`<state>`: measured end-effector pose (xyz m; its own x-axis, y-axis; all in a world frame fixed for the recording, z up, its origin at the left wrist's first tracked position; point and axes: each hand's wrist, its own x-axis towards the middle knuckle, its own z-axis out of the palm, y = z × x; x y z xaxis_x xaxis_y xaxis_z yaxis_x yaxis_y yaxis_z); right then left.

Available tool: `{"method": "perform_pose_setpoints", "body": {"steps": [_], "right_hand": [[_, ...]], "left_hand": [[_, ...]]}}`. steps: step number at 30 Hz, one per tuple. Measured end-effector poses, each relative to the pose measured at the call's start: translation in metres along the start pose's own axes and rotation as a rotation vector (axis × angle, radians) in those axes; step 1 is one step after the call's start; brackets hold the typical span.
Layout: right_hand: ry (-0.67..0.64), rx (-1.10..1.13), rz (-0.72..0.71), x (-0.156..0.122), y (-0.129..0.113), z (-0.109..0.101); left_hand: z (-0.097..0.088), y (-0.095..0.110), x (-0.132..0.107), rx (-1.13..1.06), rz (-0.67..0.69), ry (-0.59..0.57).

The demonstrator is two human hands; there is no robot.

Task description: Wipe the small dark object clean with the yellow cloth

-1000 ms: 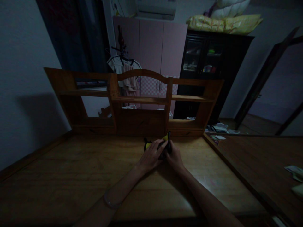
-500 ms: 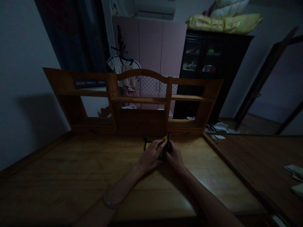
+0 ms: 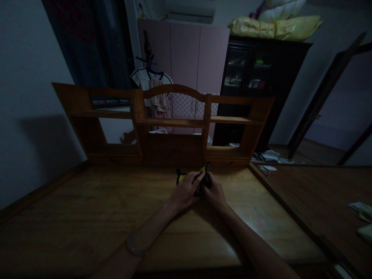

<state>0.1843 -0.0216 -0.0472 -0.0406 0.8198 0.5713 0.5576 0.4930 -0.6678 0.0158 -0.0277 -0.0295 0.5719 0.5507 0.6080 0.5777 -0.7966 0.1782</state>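
Note:
A small black-and-yellow item rests on the wooden desktop, mostly covered by my hands; its kind cannot be made out in the dim light. My left hand lies over its left side with the fingers curled round it. From the right, my right hand grips its dark part, thumb and fingers closed. A black end sticks up above the right fingers, and a yellow patch with black edging shows beyond the left knuckles.
Behind the desktop stands a wooden shelf unit with several compartments. A raised wooden edge runs along the right. Farther back are a pink wardrobe, hanging clothes and a black cabinet.

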Motion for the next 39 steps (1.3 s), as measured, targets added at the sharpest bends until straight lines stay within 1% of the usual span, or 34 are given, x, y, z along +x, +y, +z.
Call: {"method": "perform_pose_setpoints", "body": {"steps": [25,28,31,35,39], "right_hand": [[-0.002,0.027,0.000,0.001,0.000,-0.002],[0.001,0.090,0.001,0.002,0.002,-0.001],[0.019,0.214,0.036,0.004,0.003,0.001],[-0.057,0.418,0.070,0.006,0.005,0.007],[-0.103,0.521,0.089,0.005,0.015,0.014]], "left_hand": [[0.002,0.000,-0.001,0.004,0.003,0.012],[0.001,0.001,0.000,-0.003,0.009,0.046],[-0.002,0.002,0.000,-0.010,0.008,0.087],[-0.005,0.004,0.000,0.029,0.008,0.104],[0.000,0.003,-0.001,0.089,0.030,0.103]]}}
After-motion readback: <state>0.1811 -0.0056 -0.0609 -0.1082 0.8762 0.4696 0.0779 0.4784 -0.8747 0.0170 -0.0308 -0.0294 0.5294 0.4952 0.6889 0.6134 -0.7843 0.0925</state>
